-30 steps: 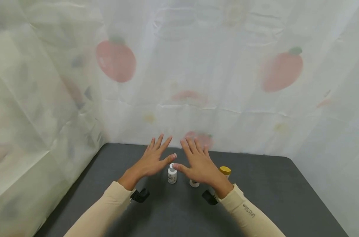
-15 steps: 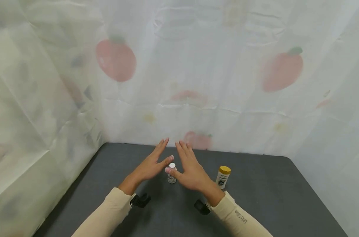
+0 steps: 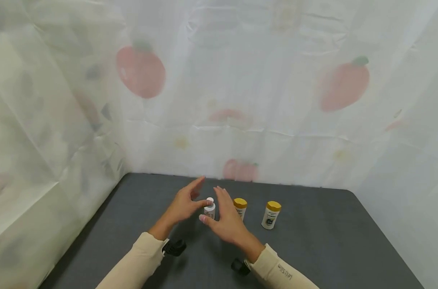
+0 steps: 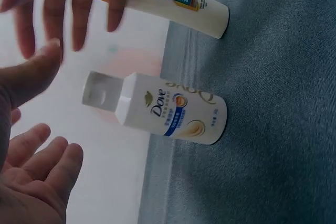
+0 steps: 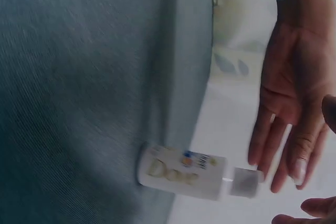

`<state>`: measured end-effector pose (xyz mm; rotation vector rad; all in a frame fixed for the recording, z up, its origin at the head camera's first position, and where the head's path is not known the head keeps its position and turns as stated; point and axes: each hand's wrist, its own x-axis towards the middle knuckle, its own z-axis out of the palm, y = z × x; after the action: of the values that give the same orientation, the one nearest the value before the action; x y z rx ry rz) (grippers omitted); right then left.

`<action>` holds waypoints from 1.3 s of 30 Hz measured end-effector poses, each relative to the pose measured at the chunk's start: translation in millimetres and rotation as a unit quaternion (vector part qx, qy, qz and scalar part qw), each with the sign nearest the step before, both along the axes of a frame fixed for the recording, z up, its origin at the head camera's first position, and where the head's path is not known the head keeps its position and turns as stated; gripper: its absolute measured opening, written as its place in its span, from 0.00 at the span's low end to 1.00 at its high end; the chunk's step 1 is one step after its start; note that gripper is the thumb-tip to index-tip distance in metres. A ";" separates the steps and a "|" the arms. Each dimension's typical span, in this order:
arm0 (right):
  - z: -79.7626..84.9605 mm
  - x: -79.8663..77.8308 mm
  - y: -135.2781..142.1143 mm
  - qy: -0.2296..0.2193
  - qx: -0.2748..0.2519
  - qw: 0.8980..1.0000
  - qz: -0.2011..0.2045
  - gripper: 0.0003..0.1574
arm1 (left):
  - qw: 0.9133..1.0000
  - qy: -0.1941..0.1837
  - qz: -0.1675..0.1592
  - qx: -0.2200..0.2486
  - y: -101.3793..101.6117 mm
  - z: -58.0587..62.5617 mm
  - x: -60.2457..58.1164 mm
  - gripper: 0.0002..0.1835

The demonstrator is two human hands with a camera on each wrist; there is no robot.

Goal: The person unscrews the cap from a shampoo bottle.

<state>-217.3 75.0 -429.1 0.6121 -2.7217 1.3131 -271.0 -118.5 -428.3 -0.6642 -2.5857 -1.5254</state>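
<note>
A small white Dove bottle [image 3: 209, 212] stands upright on the dark table, between and beyond my two hands. My left hand [image 3: 183, 205] is raised to its left, fingers extended and thumb in front of the cap in the head view. To the right, my right hand [image 3: 226, 221] hovers with straight fingers and thumb apart. No bottle is gripped by either hand. In the left wrist view the Dove bottle [image 4: 173, 109] shows its full label, apart from the fingers. The right wrist view has the bottle [image 5: 184, 174] below my left hand [image 5: 294, 87].
Two yellow-capped white bottles stand to the right: one [image 3: 241, 204] is partly behind my right hand, the other [image 3: 271, 216] farther right. The dark table [image 3: 313, 241] ends at a pale fruit-printed curtain [image 3: 287, 152] behind and at the sides.
Both hands have come lower, and the right hand has shifted left and toward the person. Both yellow-capped bottles now show beside it. The bottles stand where they were.
</note>
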 end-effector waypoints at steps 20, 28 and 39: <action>-53.7 -20.0 -23.9 -0.060 -0.095 0.990 -0.081 0.40 | 0.999 -0.026 0.013 0.027 18.2 -16.8 0.7 0.21; -59.0 -26.0 -27.8 -0.056 -0.097 0.989 -0.101 0.29 | 1.000 -0.017 0.007 0.018 21.9 -22.1 -0.9 0.15; -61.5 -30.8 -28.8 -0.049 -0.173 0.979 -0.101 0.21 | 0.998 0.002 0.028 0.061 22.0 -21.0 -1.6 0.13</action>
<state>-248.1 46.2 -490.7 0.2404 -2.4521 1.7390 -272.6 -96.5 -449.3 -0.5785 -2.4625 -1.6455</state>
